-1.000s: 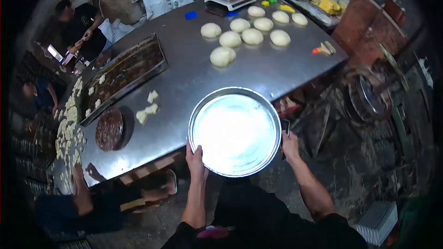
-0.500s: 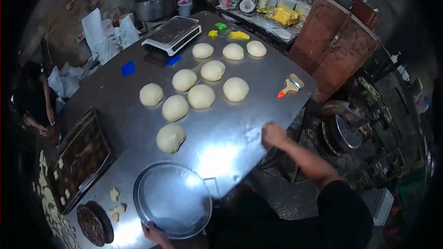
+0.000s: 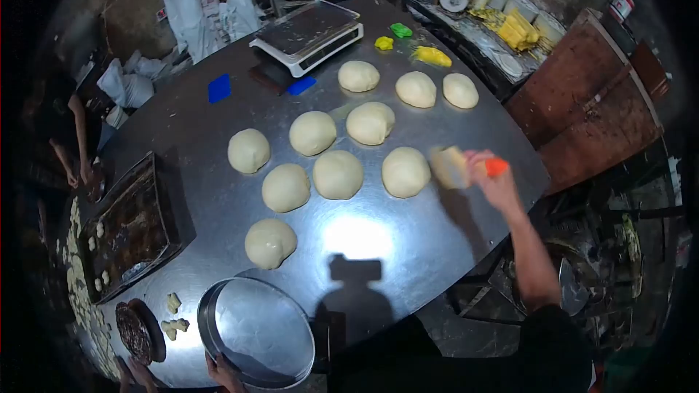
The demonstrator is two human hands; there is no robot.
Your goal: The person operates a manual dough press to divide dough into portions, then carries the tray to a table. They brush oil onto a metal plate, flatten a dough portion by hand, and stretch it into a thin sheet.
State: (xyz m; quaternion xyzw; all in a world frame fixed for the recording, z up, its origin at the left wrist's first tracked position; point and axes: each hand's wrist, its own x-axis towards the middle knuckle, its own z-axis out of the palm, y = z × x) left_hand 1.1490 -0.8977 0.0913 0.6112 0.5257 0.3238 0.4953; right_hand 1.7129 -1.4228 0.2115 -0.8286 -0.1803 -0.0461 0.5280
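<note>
My right hand (image 3: 495, 183) is closed round the orange-tipped handle of a wide brush (image 3: 453, 166), whose blurred bristles are beside the rightmost dough ball (image 3: 405, 172) of the middle group. Several more smooth, pale dough balls (image 3: 338, 175) lie on the metal table (image 3: 437, 247). At the table's front edge, my left hand (image 3: 224, 374) grips the rim of a round metal pan (image 3: 258, 331). The pan is tilted and its inside shows bare metal.
A white scale (image 3: 309, 33) stands at the back, near blue scrapers (image 3: 219, 88). Dark tray (image 3: 131, 229) at left holds small dough pieces. Another person (image 3: 69, 127) stands far left; someone's hand (image 3: 135, 372) is beside a dark round object (image 3: 136, 331). A brown cabinet (image 3: 586, 105) is at right.
My right hand has moved up and right and taken hold of the brush, now lifted near the dough. My left hand remains at the pan, which appears more tilted. The view has shifted.
</note>
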